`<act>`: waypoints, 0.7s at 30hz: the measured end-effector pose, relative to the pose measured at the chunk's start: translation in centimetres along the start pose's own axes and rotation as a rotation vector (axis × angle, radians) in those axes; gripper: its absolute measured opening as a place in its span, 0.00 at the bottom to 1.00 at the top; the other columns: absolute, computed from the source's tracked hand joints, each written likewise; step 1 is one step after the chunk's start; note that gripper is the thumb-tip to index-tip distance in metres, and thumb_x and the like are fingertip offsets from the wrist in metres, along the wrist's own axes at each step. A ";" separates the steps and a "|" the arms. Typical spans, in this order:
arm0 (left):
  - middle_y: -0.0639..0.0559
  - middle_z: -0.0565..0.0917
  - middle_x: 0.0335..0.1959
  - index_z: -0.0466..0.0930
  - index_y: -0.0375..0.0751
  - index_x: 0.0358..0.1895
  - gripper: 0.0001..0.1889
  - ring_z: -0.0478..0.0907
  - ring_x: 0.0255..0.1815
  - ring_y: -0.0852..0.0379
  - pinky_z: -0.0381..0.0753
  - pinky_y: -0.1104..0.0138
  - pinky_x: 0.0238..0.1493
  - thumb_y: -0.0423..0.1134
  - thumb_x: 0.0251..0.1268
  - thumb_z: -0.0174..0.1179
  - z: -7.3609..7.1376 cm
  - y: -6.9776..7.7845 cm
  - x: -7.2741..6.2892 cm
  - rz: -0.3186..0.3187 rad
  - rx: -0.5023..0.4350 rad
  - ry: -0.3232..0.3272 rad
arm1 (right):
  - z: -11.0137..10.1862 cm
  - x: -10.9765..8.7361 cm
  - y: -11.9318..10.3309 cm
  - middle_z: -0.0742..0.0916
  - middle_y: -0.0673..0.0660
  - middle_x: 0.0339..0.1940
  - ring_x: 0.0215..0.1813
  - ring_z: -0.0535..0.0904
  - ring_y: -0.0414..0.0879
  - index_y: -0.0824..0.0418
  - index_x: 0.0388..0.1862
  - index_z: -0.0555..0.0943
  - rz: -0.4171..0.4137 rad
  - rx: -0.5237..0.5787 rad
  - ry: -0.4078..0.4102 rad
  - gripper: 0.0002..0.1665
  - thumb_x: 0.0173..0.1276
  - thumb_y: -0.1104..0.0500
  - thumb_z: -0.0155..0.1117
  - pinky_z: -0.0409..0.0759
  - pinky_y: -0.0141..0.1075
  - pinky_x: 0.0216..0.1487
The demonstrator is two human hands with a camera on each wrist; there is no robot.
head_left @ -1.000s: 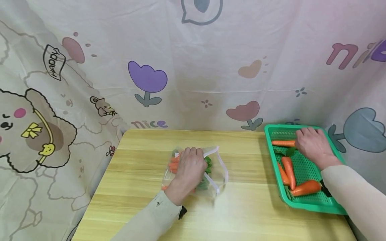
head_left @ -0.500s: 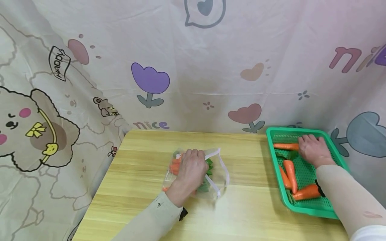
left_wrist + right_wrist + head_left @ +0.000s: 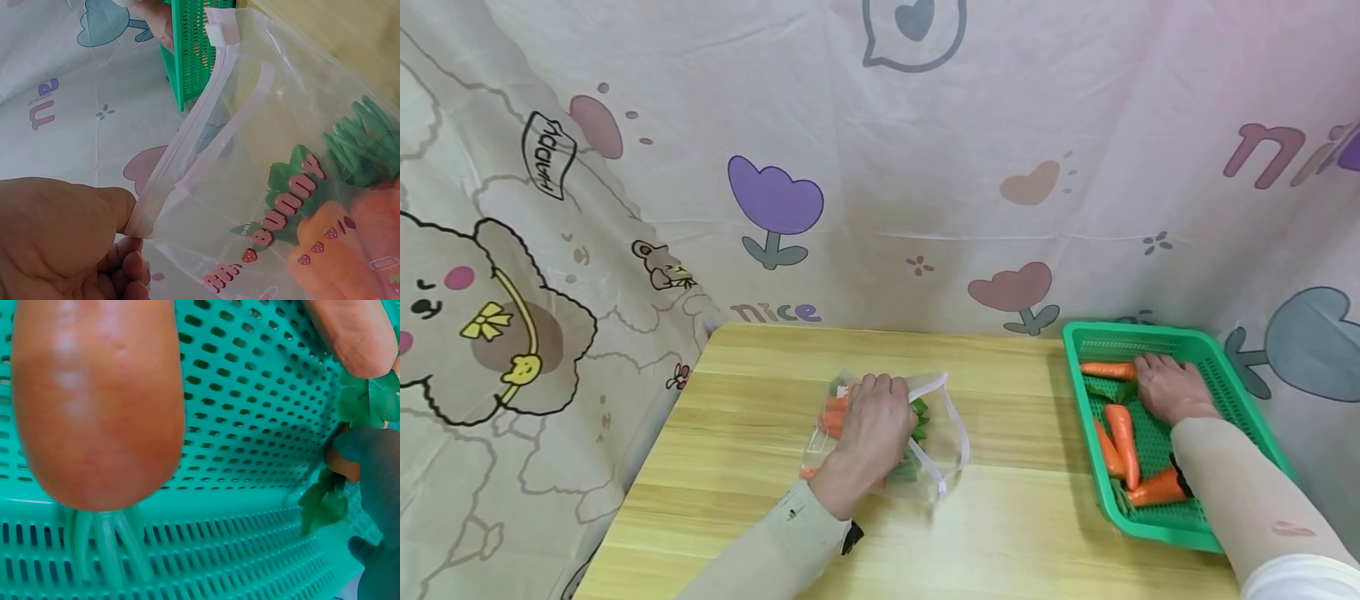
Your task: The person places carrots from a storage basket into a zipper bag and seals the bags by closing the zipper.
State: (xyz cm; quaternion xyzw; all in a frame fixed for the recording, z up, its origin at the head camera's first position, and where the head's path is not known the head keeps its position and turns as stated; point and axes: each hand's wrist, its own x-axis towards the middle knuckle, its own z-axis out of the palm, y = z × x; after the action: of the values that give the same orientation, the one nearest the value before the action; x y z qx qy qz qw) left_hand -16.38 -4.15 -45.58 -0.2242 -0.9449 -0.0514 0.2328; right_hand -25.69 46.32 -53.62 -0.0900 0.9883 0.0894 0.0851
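My left hand (image 3: 880,425) pinches the zip edge of a clear zip bag (image 3: 200,244) between thumb and fingers. Inside the bag, carrots (image 3: 340,256) with green tops (image 3: 365,140) show through the printed plastic. Far to the right, my right hand (image 3: 1172,387) reaches down into the green basket (image 3: 1078,467), at the right end of a carrot (image 3: 1107,370) by the far wall. The right wrist view has a finger (image 3: 359,337) right at a green leaf (image 3: 365,400), with a bit of orange below; I cannot tell whether the hand holds it.
Two more carrots (image 3: 1122,446) lie along the basket's left side, and another carrot (image 3: 1157,489) lies near its front, partly behind the right sleeve. A wooden table (image 3: 1000,533) carries bag and basket. Printed cloth (image 3: 880,167) hangs behind and at the sides.
My right hand has sunk lower into the basket, toward the front, beside the far carrot. My left hand keeps its hold on the bag. The view has shifted slightly.
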 end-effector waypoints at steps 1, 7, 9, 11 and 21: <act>0.52 0.73 0.22 0.75 0.40 0.29 0.11 0.63 0.25 0.53 0.58 0.66 0.29 0.37 0.61 0.69 0.0 0.0 0.0 0.002 -0.003 0.004 | 0.1 -0.1 0.1 0.72 0.80 0.71 0.71 0.67 0.78 0.79 0.73 0.65 0.001 -0.005 -0.007 0.28 0.81 0.63 0.48 0.66 0.74 0.67; 0.52 0.73 0.22 0.75 0.40 0.28 0.11 0.61 0.25 0.54 0.57 0.67 0.29 0.36 0.60 0.70 -0.2 0.1 0.0 0.010 -0.001 0.017 | 0.6 -0.5 0.6 0.75 0.80 0.68 0.68 0.68 0.79 0.78 0.70 0.67 0.022 0.033 -0.007 0.26 0.80 0.64 0.50 0.67 0.75 0.64; 0.52 0.73 0.22 0.75 0.40 0.28 0.11 0.61 0.25 0.54 0.57 0.67 0.29 0.36 0.60 0.70 -0.2 0.1 0.0 0.008 0.003 0.015 | 0.7 -0.7 0.8 0.75 0.80 0.66 0.67 0.68 0.79 0.78 0.69 0.68 0.038 0.070 0.003 0.26 0.80 0.63 0.50 0.67 0.75 0.62; 0.51 0.74 0.22 0.76 0.40 0.28 0.11 0.61 0.25 0.54 0.58 0.67 0.29 0.37 0.60 0.70 -0.2 0.1 0.0 0.004 0.002 0.008 | 0.8 -0.8 1.0 0.76 0.81 0.65 0.65 0.68 0.79 0.79 0.68 0.69 0.056 0.101 0.004 0.27 0.79 0.61 0.52 0.66 0.76 0.60; 0.52 0.73 0.22 0.75 0.40 0.28 0.11 0.63 0.25 0.53 0.60 0.66 0.28 0.37 0.60 0.69 0.0 0.0 0.0 0.000 0.007 0.004 | 1.0 -1.2 1.6 0.76 0.84 0.61 0.57 0.67 0.79 0.82 0.67 0.65 0.152 0.209 -0.061 0.28 0.79 0.61 0.49 0.67 0.73 0.53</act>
State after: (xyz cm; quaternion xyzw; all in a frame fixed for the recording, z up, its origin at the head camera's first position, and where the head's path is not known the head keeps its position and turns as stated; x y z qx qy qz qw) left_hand -16.36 -4.11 -45.61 -0.2231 -0.9447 -0.0485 0.2355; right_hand -24.70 48.23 -54.10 -0.0028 0.9931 -0.0051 0.1169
